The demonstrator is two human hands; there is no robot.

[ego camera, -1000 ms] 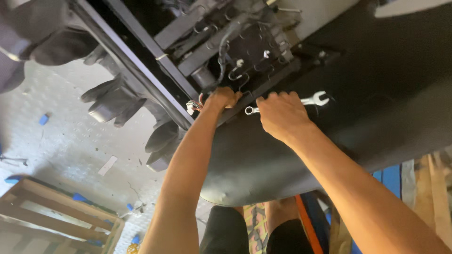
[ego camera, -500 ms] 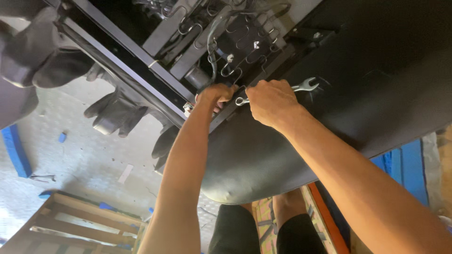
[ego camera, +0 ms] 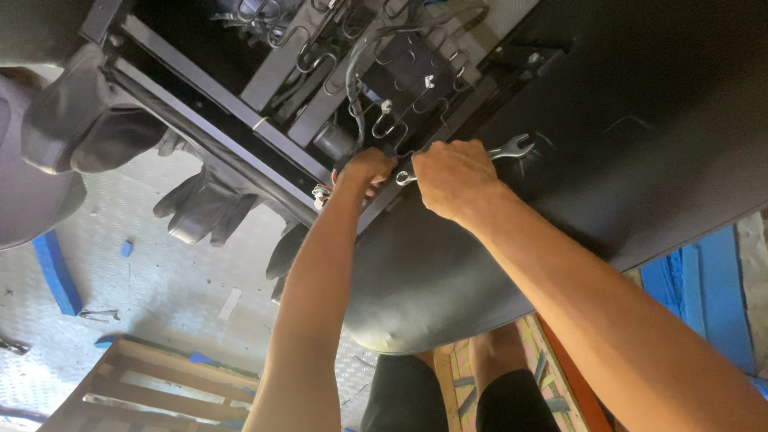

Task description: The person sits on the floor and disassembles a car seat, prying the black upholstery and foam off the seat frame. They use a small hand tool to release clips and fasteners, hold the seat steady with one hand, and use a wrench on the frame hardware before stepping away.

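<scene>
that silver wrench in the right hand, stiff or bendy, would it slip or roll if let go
The wrench looks like solid bright metal, so probably stiff and heavy for its size. Its smooth finish may be slippery. It is flat, so unlikely to roll, but released by the right hand it might slide down the curved black seat shell.

Strong daylight falls from about 7 o'clock, washing the pale chequered floor (ego camera: 120, 296) nearly white, its tread pattern faint in the glare. Both forearms are brightly lit along their upper sides, and the right hand (ego camera: 456, 180) and left hand (ego camera: 366, 170) show warm, even tone with soft shading between the knuckles. The silver spanner (ego camera: 512, 148) catches a small bright glint at its open end. Toward 12 and 2 o'clock the black seat underside (ego camera: 640, 104) swallows light, its detail dim and low in contrast. The near arm at 5 o'clock is slightly soft; straight bars bow a little near the edges.
</scene>
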